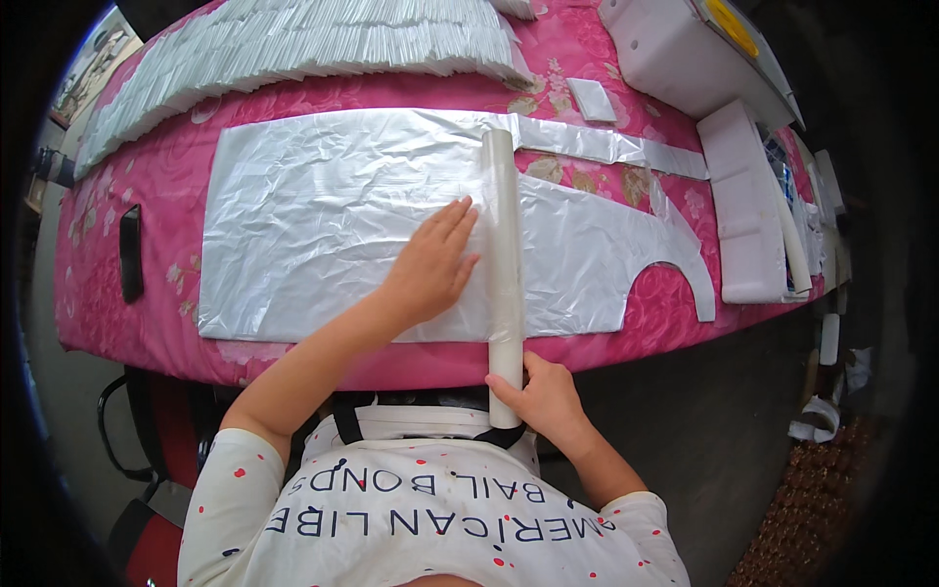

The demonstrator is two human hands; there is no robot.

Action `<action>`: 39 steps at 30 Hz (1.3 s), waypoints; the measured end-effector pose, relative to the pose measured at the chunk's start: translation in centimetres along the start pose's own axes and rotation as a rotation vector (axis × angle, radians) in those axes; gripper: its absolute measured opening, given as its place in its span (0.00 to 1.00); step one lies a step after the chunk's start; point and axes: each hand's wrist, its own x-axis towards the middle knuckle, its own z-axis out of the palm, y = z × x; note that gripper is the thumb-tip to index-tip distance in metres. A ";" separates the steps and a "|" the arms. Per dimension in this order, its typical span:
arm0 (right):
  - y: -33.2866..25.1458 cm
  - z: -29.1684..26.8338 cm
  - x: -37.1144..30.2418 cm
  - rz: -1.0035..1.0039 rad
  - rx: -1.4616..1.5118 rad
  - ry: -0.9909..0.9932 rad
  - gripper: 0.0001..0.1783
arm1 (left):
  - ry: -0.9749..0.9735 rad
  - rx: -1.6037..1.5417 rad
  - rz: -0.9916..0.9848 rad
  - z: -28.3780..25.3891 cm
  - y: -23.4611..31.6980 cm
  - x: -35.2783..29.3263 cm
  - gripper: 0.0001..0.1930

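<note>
A large silvery-white plastic sheet (pixel 303 225), crinkled and shiny, lies spread on the pink flowered tablecloth. Its right part narrows, with a curved cut-out along the near edge and a long strip at the far side. A pale tube-shaped roll (pixel 504 245) rests across the sheet from far to near, its near end jutting past the table edge. My left hand (pixel 435 259) lies flat on the sheet just left of the roll, fingers stretched out. Around the roll's near end, the fingers and thumb of my right hand (pixel 546 396) are closed.
Long rows of stacked folded white packets (pixel 323 49) fill the far left. A small white folded packet (pixel 592 100) lies at far right, near a white foam box (pixel 675 59) and an upright foam piece (pixel 745 205). A black narrow object (pixel 130 252) sits at left.
</note>
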 end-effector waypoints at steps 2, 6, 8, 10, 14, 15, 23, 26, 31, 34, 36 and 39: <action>0.6 0.2 -0.1 -0.010 0.003 -0.008 0.27 | -0.046 0.045 -0.011 1.7 0.2 0.2 0.28; 0.4 -1.5 0.9 -0.038 0.027 -0.134 0.28 | -0.125 0.225 -0.018 3.1 0.4 0.0 0.30; -0.3 -3.0 2.8 -0.073 -0.019 -0.135 0.26 | -0.147 0.290 -0.016 3.2 0.4 0.0 0.31; -1.1 -4.1 6.2 -0.112 -0.056 -0.021 0.28 | -0.161 0.318 -0.026 3.2 0.3 0.0 0.31; -2.7 -6.0 15.4 -0.101 0.077 0.056 0.37 | -0.173 0.351 -0.013 3.1 0.4 0.0 0.31; -2.5 -6.6 17.8 -0.083 0.159 0.057 0.37 | -0.176 0.343 -0.004 3.0 0.7 0.2 0.31; -1.1 -8.4 27.5 -0.149 1.773 0.163 0.11 | -0.203 0.298 -0.030 2.7 1.0 0.3 0.31; 2.6 -10.3 28.8 -0.364 2.069 0.236 0.09 | -0.215 0.314 -0.033 2.8 1.0 0.2 0.32; 8.2 -15.6 28.2 -0.629 2.064 0.427 0.09 | -0.206 0.354 -0.033 2.8 0.8 0.1 0.32; 11.3 -19.7 26.7 -0.634 1.923 0.615 0.16 | -0.209 0.345 -0.019 2.9 1.0 0.3 0.32; 9.7 -21.8 25.1 -0.454 1.725 0.976 0.21 | -0.217 0.350 -0.027 2.8 0.9 0.2 0.32; 9.1 -23.5 22.1 -0.359 1.408 1.082 0.25 | -0.218 0.348 -0.034 2.7 1.0 0.3 0.32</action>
